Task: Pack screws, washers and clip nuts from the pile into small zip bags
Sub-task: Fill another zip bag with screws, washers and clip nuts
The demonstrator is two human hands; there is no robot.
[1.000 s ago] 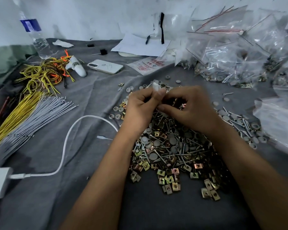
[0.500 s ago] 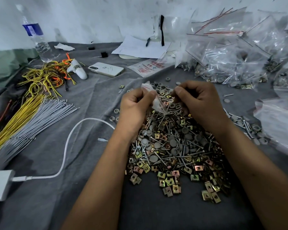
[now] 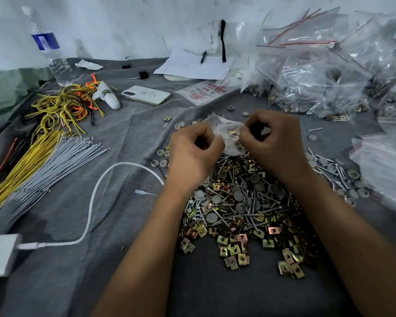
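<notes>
A small clear zip bag [image 3: 227, 133] hangs between my two hands above the far end of the pile. My left hand [image 3: 193, 152] pinches its left edge and my right hand [image 3: 272, 143] pinches its right edge, at the red zip line. A brass clip nut and grey washers show through the plastic. Below lies the pile [image 3: 242, 207] of screws, grey washers and brass clip nuts on the grey cloth [image 3: 128, 138].
Filled zip bags [image 3: 325, 72] heap at the back right and more bags [image 3: 384, 165] lie at the right edge. Yellow and grey wire bundles [image 3: 32, 165], a white cable [image 3: 94, 197], a phone [image 3: 146, 95] and a water bottle [image 3: 49, 49] lie to the left.
Both hands have lifted the small bag off the pile and moved apart, stretching its top edge between them. The bag now holds parts.
</notes>
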